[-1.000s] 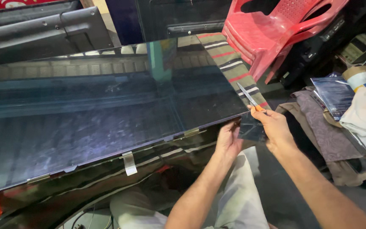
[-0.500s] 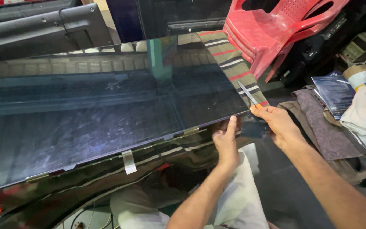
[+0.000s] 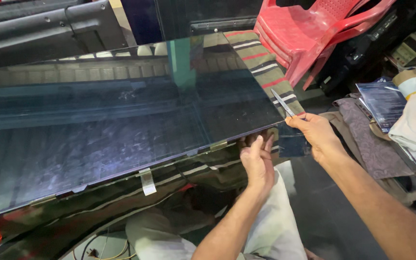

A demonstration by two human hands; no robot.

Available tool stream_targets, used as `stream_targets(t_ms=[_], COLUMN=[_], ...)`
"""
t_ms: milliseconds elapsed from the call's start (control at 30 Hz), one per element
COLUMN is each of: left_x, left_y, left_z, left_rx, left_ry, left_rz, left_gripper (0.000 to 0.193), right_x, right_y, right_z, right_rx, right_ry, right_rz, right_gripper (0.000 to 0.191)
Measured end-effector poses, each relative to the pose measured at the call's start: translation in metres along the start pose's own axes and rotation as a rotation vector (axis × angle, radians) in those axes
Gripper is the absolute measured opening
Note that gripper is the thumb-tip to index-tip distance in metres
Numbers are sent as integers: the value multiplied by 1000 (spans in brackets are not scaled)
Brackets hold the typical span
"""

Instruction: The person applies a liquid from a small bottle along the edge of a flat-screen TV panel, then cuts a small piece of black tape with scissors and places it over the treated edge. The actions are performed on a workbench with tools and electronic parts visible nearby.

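Note:
A large dark glossy display panel [image 3: 121, 125] lies flat in front of me and reflects the room. My left hand [image 3: 257, 161] grips the panel's near edge close to its right corner, fingers curled under it. My right hand [image 3: 316, 135] pinches a thin metal tool [image 3: 282, 102], tweezers or a blade, whose tip points up over the panel's right corner. Small flex tabs [image 3: 146, 180] hang off the near edge.
A stack of red plastic chairs [image 3: 314, 33] stands at the back right. A striped cloth [image 3: 261, 67] lies under the panel. Cloths [image 3: 376, 144], a dark booklet [image 3: 383, 101] and a tape roll [image 3: 412, 82] are on the right. A dark metal frame [image 3: 49, 29] lies at the back left.
My left hand has shifted slightly left along the panel's near edge and gripped it. My right hand with the tool has stayed near the right corner.

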State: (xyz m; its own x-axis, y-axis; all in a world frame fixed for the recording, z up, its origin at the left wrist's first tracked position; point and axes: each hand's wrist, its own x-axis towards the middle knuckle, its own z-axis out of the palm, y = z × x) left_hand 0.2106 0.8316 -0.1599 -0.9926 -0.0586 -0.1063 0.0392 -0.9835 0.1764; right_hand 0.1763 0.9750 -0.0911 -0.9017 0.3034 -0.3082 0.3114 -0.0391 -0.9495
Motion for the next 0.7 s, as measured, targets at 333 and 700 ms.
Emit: stream_targets(t_ms=[333,700], left_x=[56,33], left_y=[-35,-20], left_z=[-19,-21], left_rx=[-365,-186], left_ry=[-82,-130], left_rz=[-242,-310], left_gripper=[14,18], right_x=[-6,6], right_y=[-9,1], right_z=[11,5], right_rx=[-121,-209], right_ry=[89,90], right_rz=[-96,-156], right_gripper=[10,14])
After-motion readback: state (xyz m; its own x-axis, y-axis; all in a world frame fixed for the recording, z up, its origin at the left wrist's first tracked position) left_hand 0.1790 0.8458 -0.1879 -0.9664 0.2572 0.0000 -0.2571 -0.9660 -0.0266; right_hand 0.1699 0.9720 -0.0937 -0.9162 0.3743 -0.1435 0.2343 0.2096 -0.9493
